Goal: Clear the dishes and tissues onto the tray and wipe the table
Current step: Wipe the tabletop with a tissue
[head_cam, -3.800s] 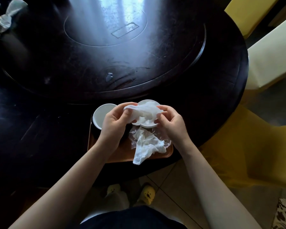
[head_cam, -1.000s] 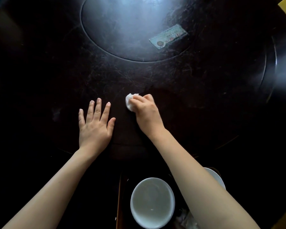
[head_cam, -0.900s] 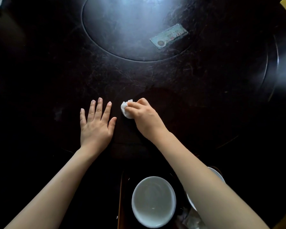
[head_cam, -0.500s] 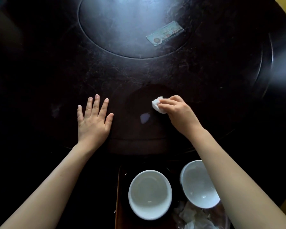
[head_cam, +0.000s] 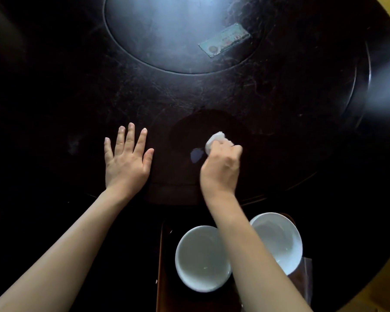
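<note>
Glossy scuffed dark table point(head_cam: 77, 91); glazed white bowls point(head_cam: 200, 257)

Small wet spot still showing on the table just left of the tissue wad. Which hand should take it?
Right. The right hand already grips the tissue wad, right beside the wet spot. The left hand lies flat and empty on the table, farther away.

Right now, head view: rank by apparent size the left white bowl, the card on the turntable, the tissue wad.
1. Left white ceramic bowl, though nearest the camera.
2. Pale rectangular card.
3. Crumpled white tissue wad, partly hidden in the right hand.
</note>
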Available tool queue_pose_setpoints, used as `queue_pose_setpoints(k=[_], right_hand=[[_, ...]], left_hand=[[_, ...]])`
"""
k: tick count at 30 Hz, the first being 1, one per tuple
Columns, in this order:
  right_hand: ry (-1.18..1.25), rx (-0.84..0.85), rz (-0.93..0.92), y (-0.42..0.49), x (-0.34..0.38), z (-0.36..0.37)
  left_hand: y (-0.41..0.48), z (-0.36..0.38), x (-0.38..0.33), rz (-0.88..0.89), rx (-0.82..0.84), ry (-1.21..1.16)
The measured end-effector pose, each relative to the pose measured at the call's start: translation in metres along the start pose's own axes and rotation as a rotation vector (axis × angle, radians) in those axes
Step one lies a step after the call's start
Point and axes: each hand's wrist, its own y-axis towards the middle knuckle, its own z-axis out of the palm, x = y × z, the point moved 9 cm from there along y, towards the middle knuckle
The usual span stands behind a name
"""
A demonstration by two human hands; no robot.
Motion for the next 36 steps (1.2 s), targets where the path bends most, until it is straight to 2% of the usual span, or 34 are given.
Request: queue_pose_setpoints(k=[6, 8, 11, 13, 15, 17, 21, 26, 29, 31, 33, 36], right_hand=[[0.044, 0.176, -0.266, -0.035, 0.089, 0.021], [0.030, 0.152, -0.383, -0.042, 0.090, 0.019], [0.070, 0.154, -0.684, -0.056, 0.091, 0.010], [0.086, 0.173, -0.879, -0.061, 0.083, 0.001], [0.152, 0.256, -0.954, -0.058, 0.062, 0.000], [0.205, 0.274, -0.936, -0.044, 0.034, -0.004], [0.111, 0.141, -0.778, -0.006, -0.032, -0.022], [0.046, -0.027, -0.169, 0.007, -0.109, -0.043], [0.031, -0.065, 0.027, -0.008, -0.097, -0.036], [0.055, -0.029, 0.027, -0.021, -0.070, -0.027], [0.060, 0.079, -0.043, -0.039, -0.035, -0.011], [0.177, 0.255, -0.268, -0.070, 0.028, 0.011]], left_hand=[[0.002, -0.001, 0.002, 0.007, 0.032, -0.055], [0.004, -0.002, 0.003, 0.023, 0.061, -0.143], [0.005, -0.010, 0.007, 0.057, 0.067, -0.231], [0.002, -0.015, 0.012, 0.082, 0.033, -0.178], [-0.008, -0.015, 0.022, 0.059, 0.018, -0.094], [-0.020, -0.010, 0.033, 0.002, 0.038, -0.076], [-0.028, -0.006, 0.038, -0.030, 0.040, -0.055], [-0.027, -0.002, 0.037, -0.033, 0.012, -0.011], [-0.028, -0.001, 0.037, -0.041, 0.016, -0.009], [-0.027, -0.001, 0.036, -0.043, 0.020, -0.003], [-0.027, -0.002, 0.035, -0.042, 0.017, -0.001], [-0.027, -0.002, 0.035, -0.042, 0.016, -0.004]])
